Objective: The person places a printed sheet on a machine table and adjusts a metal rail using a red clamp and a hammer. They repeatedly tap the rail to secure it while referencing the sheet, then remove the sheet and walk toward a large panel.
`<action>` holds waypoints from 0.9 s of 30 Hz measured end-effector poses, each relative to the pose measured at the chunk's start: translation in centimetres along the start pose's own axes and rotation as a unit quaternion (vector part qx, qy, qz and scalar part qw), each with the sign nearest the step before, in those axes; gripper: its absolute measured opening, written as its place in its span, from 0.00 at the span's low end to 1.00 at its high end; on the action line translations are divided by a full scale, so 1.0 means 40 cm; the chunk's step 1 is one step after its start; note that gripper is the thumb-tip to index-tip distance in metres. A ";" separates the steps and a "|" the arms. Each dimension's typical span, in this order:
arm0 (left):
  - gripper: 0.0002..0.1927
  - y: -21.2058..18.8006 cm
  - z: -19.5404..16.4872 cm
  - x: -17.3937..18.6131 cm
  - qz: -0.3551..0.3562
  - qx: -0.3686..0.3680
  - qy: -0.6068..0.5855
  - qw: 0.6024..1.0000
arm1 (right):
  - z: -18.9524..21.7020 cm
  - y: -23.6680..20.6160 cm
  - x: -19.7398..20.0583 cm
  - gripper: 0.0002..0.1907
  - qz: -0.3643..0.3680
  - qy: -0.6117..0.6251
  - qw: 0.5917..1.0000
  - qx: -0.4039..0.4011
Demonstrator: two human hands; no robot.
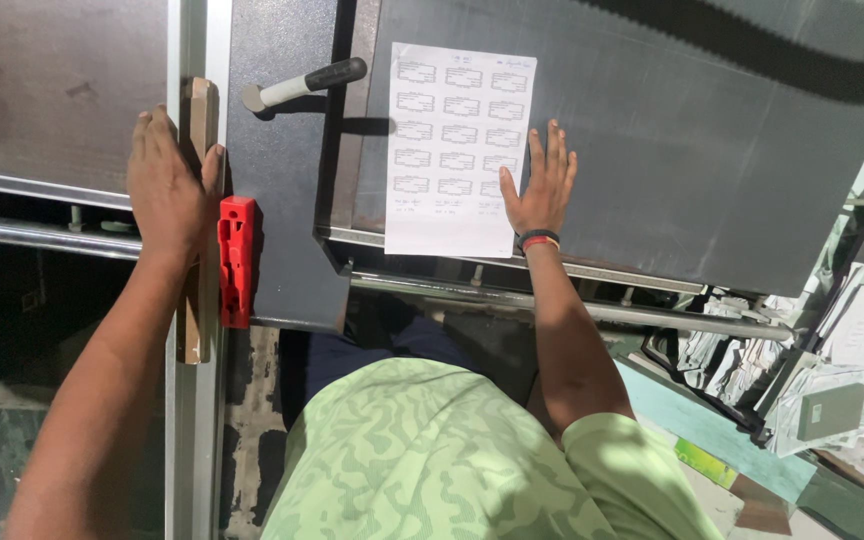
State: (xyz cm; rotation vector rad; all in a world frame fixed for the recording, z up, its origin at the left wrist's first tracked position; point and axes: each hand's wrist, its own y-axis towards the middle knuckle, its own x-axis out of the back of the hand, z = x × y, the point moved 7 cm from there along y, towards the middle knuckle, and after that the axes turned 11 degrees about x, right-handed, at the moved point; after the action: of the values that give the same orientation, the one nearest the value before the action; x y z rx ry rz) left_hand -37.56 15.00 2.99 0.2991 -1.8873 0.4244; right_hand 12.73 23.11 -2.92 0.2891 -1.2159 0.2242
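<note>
My right hand lies flat, fingers spread, on the lower right edge of a white printed sheet with rows of small boxes, pressing it onto a dark grey metal table. My left hand rests flat, fingers together, on a wooden strip that runs along a pale metal rail. A red plastic block sits just right of that hand. A black and red band circles my right wrist.
A lever with a black grip lies left of the sheet. A steel bar runs under the table edge. Stacks of cut paper scraps fill the lower right. My green patterned shirt fills the bottom centre.
</note>
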 end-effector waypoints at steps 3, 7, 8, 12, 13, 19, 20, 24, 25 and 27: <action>0.40 0.001 0.002 0.000 -0.005 -0.004 -0.001 1.000 | 0.000 0.001 -0.001 0.37 0.004 0.002 1.000 -0.002; 0.40 0.001 0.002 -0.003 -0.004 -0.001 0.005 1.000 | 0.001 0.000 -0.003 0.37 0.003 0.000 1.000 0.001; 0.39 0.000 0.001 -0.003 -0.004 0.001 0.006 1.000 | 0.000 -0.001 -0.002 0.37 0.001 0.001 1.000 0.001; 0.39 0.003 -0.006 0.000 -0.004 0.002 0.009 1.000 | 0.001 0.001 0.000 0.37 -0.005 0.001 1.000 0.006; 0.39 0.005 -0.007 0.001 -0.003 0.002 0.008 1.000 | 0.001 0.001 0.002 0.37 -0.007 0.001 1.000 0.008; 0.39 0.003 -0.010 0.006 -0.004 -0.001 0.015 1.000 | 0.001 0.000 0.000 0.37 0.002 0.001 1.000 0.001; 0.38 0.001 -0.013 0.007 -0.004 -0.002 0.018 1.000 | 0.000 -0.001 0.001 0.37 0.000 0.001 1.000 0.002; 0.38 -0.001 -0.012 0.010 0.001 0.004 0.015 1.000 | 0.003 -0.001 -0.004 0.37 -0.002 0.002 1.000 0.002; 0.37 -0.002 -0.012 0.011 0.002 0.006 0.012 1.000 | 0.003 -0.002 -0.005 0.37 -0.001 0.003 1.000 0.002; 0.37 -0.002 -0.013 0.014 0.001 0.006 0.011 1.000 | 0.003 -0.003 -0.006 0.37 -0.003 0.004 1.000 0.004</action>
State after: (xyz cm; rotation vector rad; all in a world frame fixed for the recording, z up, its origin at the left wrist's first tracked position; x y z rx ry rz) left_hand -37.28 15.15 3.71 0.2987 -1.8635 0.4382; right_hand 12.59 22.97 -3.10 0.2973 -1.2055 0.2248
